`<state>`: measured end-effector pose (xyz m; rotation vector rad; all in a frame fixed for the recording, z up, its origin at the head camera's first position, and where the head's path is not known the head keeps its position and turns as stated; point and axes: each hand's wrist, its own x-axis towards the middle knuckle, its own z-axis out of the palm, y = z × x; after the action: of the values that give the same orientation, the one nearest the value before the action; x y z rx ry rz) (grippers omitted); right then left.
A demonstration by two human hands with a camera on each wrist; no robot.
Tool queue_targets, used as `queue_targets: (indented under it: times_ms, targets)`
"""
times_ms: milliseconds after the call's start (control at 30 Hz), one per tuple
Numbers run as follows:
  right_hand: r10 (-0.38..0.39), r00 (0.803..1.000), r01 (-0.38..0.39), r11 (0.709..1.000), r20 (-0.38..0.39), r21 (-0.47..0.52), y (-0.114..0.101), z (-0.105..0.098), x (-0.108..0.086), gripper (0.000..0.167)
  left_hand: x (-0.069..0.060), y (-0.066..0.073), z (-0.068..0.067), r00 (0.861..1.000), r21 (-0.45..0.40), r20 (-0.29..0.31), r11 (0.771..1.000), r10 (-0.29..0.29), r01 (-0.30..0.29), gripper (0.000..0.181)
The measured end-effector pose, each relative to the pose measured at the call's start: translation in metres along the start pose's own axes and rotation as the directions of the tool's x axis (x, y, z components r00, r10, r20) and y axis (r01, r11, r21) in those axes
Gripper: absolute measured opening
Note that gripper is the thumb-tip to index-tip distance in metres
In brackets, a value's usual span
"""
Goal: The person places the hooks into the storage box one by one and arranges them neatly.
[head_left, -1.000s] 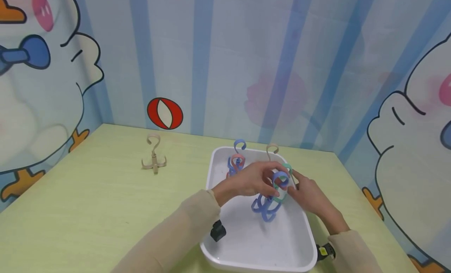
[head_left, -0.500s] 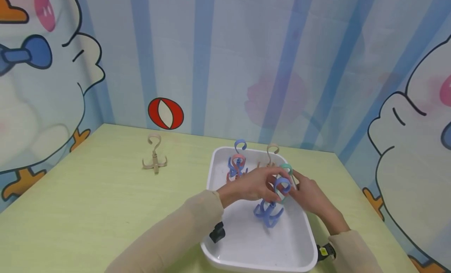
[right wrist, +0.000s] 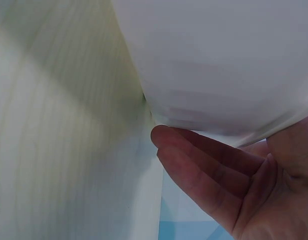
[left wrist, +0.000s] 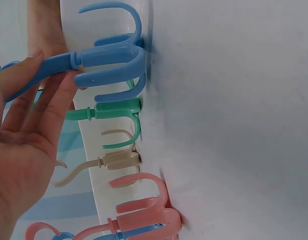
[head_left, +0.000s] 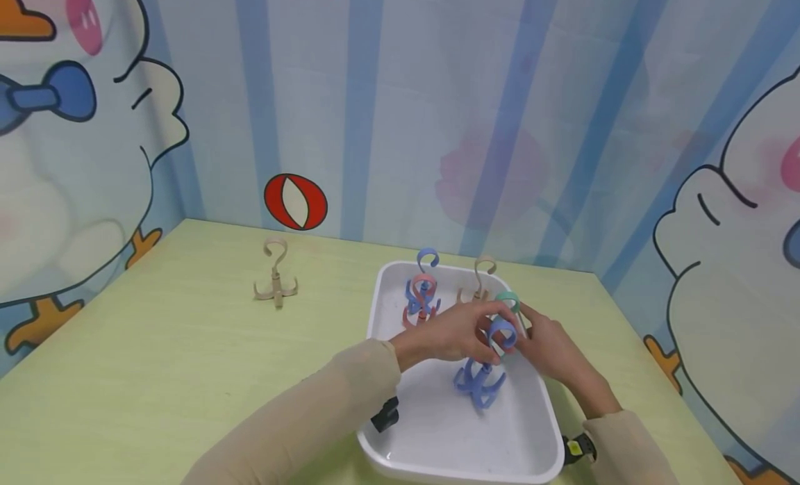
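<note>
My left hand (head_left: pixel 446 332) pinches a blue multi-prong hanging hook (left wrist: pixel 111 55) by its stem, curved top up. Its prongs (head_left: pixel 480 388) are down at the floor of the white plastic tray (head_left: pixel 437 440); in the left wrist view they seem to touch it. My right hand (head_left: pixel 553 346) grips the tray's right rim, thumb on top and fingers (right wrist: pixel 204 185) along the outer wall. Beside the held hook stands a green hook (left wrist: pixel 118 110), partly hidden by my hands in the head view. Behind it are a beige hook (left wrist: pixel 121 160) and a pink hook (left wrist: pixel 148 220).
Another blue hook (head_left: pixel 428 256) stands at the tray's back left, behind the pink one. A separate beige hook (head_left: pixel 277 283) stands on the pale green table (head_left: pixel 156 360), left of the tray. A patterned cloth backdrop (head_left: pixel 400 124) rises behind the table.
My left hand has moved the blue hook slightly down and toward the tray's right front, and its prongs sit lower. The right hand stays on the rim.
</note>
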<state>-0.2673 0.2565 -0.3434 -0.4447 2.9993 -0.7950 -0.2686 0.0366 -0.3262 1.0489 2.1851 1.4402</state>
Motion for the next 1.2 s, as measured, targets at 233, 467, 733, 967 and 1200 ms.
queue_targets:
  times_ms: [233,467,733,967,1200]
  targets:
    - [0.007,1.000,-0.007,1.000,-0.004,0.002,-0.001,0.000,0.000,0.065,0.001,0.000,0.002,1.000,0.047,-0.016,0.999,0.006,-0.005,0.047]
    - [0.023,1.000,-0.023,1.000,0.009,0.013,-0.004,-0.001,-0.001,0.066,0.001,0.000,0.002,1.000,0.093,-0.023,0.996,0.003,-0.001,0.046]
    - [0.008,1.000,-0.008,1.000,-0.005,0.018,-0.003,-0.001,0.000,0.065,0.000,0.002,0.002,1.000,0.086,0.006,0.996,0.007,-0.008,0.045]
    - [-0.004,1.000,0.004,1.000,-0.012,0.023,-0.002,0.000,0.000,0.064,-0.002,0.006,0.002,1.000,0.143,0.010,0.990,-0.012,0.010,0.047]
    - [0.001,1.000,-0.001,1.000,-0.015,0.012,-0.003,-0.001,0.000,0.064,-0.005,0.010,0.001,0.999,0.177,0.035,0.984,-0.022,0.016,0.051]
